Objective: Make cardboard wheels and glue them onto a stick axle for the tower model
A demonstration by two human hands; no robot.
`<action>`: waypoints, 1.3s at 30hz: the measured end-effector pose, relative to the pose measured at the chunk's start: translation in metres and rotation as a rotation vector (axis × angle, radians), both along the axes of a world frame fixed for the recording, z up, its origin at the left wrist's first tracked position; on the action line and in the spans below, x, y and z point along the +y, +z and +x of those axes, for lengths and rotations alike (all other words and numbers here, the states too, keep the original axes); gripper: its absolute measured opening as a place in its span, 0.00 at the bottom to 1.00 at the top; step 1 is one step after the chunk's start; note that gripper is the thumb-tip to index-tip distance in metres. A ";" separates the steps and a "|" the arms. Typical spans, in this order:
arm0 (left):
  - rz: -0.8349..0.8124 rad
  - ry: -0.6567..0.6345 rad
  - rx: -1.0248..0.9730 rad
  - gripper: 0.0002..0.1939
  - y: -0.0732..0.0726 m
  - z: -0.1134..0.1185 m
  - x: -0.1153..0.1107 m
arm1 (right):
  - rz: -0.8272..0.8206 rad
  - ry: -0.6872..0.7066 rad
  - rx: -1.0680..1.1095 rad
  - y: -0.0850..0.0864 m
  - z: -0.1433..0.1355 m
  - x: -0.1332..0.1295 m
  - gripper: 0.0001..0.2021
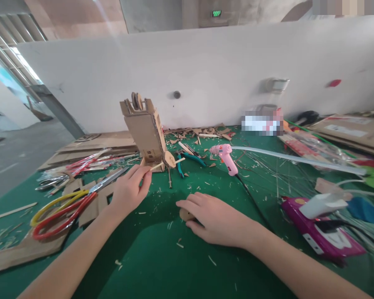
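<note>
A tall cardboard structure [146,135] stands on the green table, with round discs at its top and a cardboard wheel [169,159] low on its right side. My left hand [131,189] is closed at the structure's base, its fingertips pinching a thin wooden stick [157,166]. Nearer to me, my right hand [210,216] is closed around a small round cardboard piece [185,214] just above the table, mostly hidden under the fingers. Behind the wheel lie teal-handled pliers [195,158]. A pink glue gun [226,158] rests beyond my right hand.
Scissors with red and yellow handles [70,209] lie on cardboard scraps at the left. At the right sits a purple power strip [324,232] with cables. Cardboard bits line the white wall [205,79] behind the table [156,257].
</note>
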State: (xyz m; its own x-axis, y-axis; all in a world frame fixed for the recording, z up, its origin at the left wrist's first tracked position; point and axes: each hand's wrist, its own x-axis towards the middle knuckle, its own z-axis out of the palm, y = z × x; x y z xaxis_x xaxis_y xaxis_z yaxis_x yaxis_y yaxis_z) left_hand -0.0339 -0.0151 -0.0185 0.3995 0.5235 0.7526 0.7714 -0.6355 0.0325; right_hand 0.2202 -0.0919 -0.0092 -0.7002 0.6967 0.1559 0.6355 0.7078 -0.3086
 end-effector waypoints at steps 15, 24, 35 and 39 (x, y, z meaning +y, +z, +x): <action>0.008 -0.083 0.067 0.06 -0.002 0.000 -0.003 | -0.209 -0.354 0.516 -0.014 -0.010 0.012 0.23; 0.030 -0.133 0.162 0.08 -0.005 0.008 -0.008 | -0.284 -0.334 0.628 -0.011 -0.008 0.017 0.13; -0.116 0.236 0.099 0.09 -0.006 -0.003 0.006 | 0.696 0.198 0.469 0.026 -0.011 -0.029 0.07; -0.136 0.289 0.168 0.10 -0.007 -0.005 0.008 | 0.212 -0.100 0.906 0.038 0.000 -0.024 0.08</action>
